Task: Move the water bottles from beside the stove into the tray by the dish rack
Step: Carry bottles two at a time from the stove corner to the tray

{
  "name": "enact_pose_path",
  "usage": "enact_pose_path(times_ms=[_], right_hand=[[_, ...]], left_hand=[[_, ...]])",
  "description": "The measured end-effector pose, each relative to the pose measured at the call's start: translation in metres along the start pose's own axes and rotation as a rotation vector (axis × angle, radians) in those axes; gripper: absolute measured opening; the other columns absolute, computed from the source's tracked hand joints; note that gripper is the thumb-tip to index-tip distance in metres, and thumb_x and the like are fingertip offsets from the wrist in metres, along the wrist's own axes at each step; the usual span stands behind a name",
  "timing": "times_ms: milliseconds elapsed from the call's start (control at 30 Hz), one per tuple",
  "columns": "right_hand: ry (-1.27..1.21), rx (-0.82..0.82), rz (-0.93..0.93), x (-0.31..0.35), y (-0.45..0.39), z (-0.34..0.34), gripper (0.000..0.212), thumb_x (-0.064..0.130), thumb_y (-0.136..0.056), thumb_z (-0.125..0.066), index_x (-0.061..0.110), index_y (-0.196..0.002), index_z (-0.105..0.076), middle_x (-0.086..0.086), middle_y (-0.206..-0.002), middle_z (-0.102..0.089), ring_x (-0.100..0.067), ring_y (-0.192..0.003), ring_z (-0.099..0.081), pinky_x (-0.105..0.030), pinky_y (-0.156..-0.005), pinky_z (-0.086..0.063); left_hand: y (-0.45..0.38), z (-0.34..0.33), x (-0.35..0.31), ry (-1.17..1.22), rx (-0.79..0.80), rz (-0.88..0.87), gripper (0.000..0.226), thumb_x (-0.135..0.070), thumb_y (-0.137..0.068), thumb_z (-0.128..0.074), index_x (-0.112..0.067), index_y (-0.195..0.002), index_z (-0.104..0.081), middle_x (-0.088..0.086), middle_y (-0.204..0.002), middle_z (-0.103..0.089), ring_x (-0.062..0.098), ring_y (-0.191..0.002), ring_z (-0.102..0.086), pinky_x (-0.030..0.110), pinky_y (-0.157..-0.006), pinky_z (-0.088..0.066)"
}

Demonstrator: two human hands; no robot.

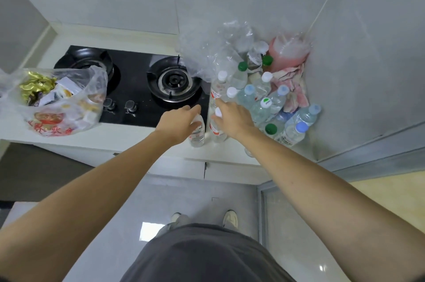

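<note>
Clear plastic water bottles [271,106] crowd the tabletop [138,141] corner just right of the stove [128,88], mostly upright and packed close, some leaning on each other. Caps run white, pale blue and green. At the front edge, one red-labelled bottle [197,134] stands upright with the left hand [178,120] wrapped over its top, cap hidden. Right beside it, a second red-labelled bottle [217,129] with a white cap has the right hand [232,118] closing on its neck. Behind those, a tall white-capped bottle [218,88] stands against the stove's edge.
</note>
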State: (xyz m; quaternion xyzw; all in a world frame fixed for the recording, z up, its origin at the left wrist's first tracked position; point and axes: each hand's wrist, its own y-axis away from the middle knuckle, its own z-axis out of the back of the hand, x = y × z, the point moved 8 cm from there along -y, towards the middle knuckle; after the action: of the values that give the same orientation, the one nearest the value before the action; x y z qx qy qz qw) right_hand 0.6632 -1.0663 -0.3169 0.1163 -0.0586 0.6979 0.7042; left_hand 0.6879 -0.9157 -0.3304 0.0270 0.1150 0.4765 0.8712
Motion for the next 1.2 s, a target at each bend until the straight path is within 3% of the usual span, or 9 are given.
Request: enact_pose_path(times_ms=[100, 267, 500, 600, 667, 733, 833, 1033, 1200], right_hand=[[-0.03, -0.016, 0.018, 0.003, 0.002, 0.002, 0.025, 0.036, -0.099, -0.058, 0.014, -0.111, -0.052, -0.013, -0.092, -0.067, -0.04, -0.083, -0.065, -0.039, -0.061, -0.043], [-0.092, -0.083, 0.132, 0.024, -0.002, 0.025, 0.029, 0.041, -0.1, -0.06, 0.013, -0.102, -0.052, -0.009, -0.09, -0.067, -0.034, -0.079, -0.062, -0.039, -0.063, -0.048], [-0.101, -0.066, 0.421, 0.117, -0.026, 0.069, 0.029, 0.048, -0.096, -0.062, 0.02, -0.103, -0.056, -0.008, -0.095, -0.07, -0.037, -0.087, -0.065, -0.04, -0.07, -0.054], [-0.148, -0.089, 0.533, 0.171, -0.024, 0.09, 0.03, 0.047, -0.095, -0.064, 0.019, -0.104, -0.059, -0.009, -0.098, -0.072, -0.037, -0.089, -0.065, -0.038, -0.069, -0.051], [-0.195, -0.096, 0.588, 0.211, -0.023, 0.102, 0.028, 0.047, -0.093, -0.065, 0.02, -0.101, -0.06, -0.005, -0.092, -0.069, -0.035, -0.086, -0.063, -0.036, -0.066, -0.045], [-0.25, -0.091, 0.653, 0.254, -0.019, 0.111, 0.027, 0.048, -0.092, -0.065, 0.022, -0.095, -0.058, 0.0, -0.086, -0.066, -0.031, -0.081, -0.061, -0.037, -0.066, -0.049], [-0.309, -0.084, 0.735, 0.324, -0.011, 0.122, 0.028, 0.048, -0.091, -0.065, 0.021, -0.093, -0.058, -0.001, -0.086, -0.067, -0.029, -0.08, -0.062, -0.041, -0.069, -0.055], [-0.449, -0.045, 0.856, 0.477, 0.021, 0.133, 0.028, 0.045, -0.089, -0.067, 0.018, -0.087, -0.061, 0.0, -0.082, -0.067, -0.027, -0.079, -0.062, -0.038, -0.066, -0.05], [-0.504, 0.022, 0.992, 0.611, 0.068, 0.121, 0.029, 0.047, -0.082, -0.067, 0.019, -0.083, -0.059, 0.003, -0.077, -0.065, -0.026, -0.078, -0.063, -0.044, -0.068, -0.054]], left_hand=[[0.007, 0.003, 0.002, 0.009, -0.015, 0.054, 0.028, -0.046, -0.102, -0.055, -0.023, -0.117, -0.045, 0.001, -0.098, -0.063, 0.026, -0.075, -0.061, 0.036, -0.059, -0.045], [0.03, 0.023, 0.025, 0.029, -0.061, 0.177, 0.03, -0.051, -0.101, -0.051, -0.023, -0.11, -0.046, 0.003, -0.092, -0.065, 0.028, -0.076, -0.06, 0.037, -0.062, -0.044], [0.104, 0.092, 0.081, 0.012, -0.196, 0.451, 0.038, -0.055, -0.1, -0.051, -0.02, -0.114, -0.05, 0.009, -0.096, -0.067, 0.032, -0.082, -0.063, 0.046, -0.074, -0.056], [0.152, 0.134, 0.108, 0.016, -0.288, 0.556, 0.041, -0.056, -0.099, -0.054, -0.02, -0.119, -0.055, 0.008, -0.103, -0.069, 0.031, -0.089, -0.065, 0.043, -0.073, -0.055], [0.186, 0.164, 0.128, -0.007, -0.353, 0.624, 0.043, -0.056, -0.1, -0.054, -0.02, -0.123, -0.056, 0.007, -0.097, -0.069, 0.031, -0.087, -0.064, 0.039, -0.068, -0.049], [0.223, 0.192, 0.149, -0.033, -0.41, 0.693, 0.042, -0.054, -0.1, -0.055, -0.02, -0.124, -0.057, 0.005, -0.093, -0.067, 0.032, -0.089, -0.063, 0.037, -0.066, -0.043], [0.284, 0.227, 0.186, -0.05, -0.474, 0.813, 0.044, -0.055, -0.099, -0.056, -0.018, -0.123, -0.058, 0.009, -0.103, -0.07, 0.035, -0.097, -0.064, 0.04, -0.072, -0.049], [0.414, 0.271, 0.25, -0.129, -0.564, 1.001, 0.045, -0.058, -0.098, -0.055, -0.015, -0.112, -0.058, 0.007, -0.102, -0.07, 0.03, -0.082, -0.057, 0.039, -0.067, -0.048], [0.536, 0.286, 0.291, -0.137, -0.635, 1.126, 0.041, -0.056, -0.098, -0.057, -0.015, -0.1, -0.052, 0.009, -0.101, -0.065, 0.035, -0.095, -0.061, 0.038, -0.068, -0.038]])
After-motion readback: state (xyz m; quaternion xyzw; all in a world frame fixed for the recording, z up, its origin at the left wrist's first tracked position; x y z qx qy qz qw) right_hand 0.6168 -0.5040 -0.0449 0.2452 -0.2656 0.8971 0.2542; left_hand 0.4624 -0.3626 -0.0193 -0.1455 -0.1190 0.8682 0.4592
